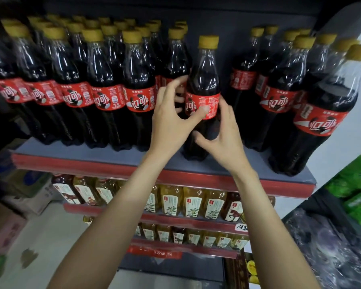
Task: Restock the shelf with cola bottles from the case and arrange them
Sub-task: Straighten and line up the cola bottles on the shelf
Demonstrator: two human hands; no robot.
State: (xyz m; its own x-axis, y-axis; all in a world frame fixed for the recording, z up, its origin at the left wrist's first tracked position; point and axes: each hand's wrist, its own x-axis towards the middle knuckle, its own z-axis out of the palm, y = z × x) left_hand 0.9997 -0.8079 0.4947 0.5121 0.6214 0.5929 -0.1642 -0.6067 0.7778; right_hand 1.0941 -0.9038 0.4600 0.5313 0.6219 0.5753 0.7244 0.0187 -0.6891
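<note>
A cola bottle point(204, 80) with a yellow cap and red label stands upright near the front of the grey shelf point(88, 153), in the gap between two groups of bottles. My left hand point(171, 115) grips its left side, thumb pressed on the label and fingers curled behind. On the bottle's right side is my right hand point(223, 138), thumb on the dark lower body and fingers wrapped round the label's right edge. The case is not in view.
Rows of cola bottles point(104, 84) fill the shelf to the left, and more cola bottles point(321, 97) stand at the right end. Lower shelves hold tea bottles point(196, 203). Cardboard boxes point(29, 197) sit on the floor at left, green packs point(354, 184) at right.
</note>
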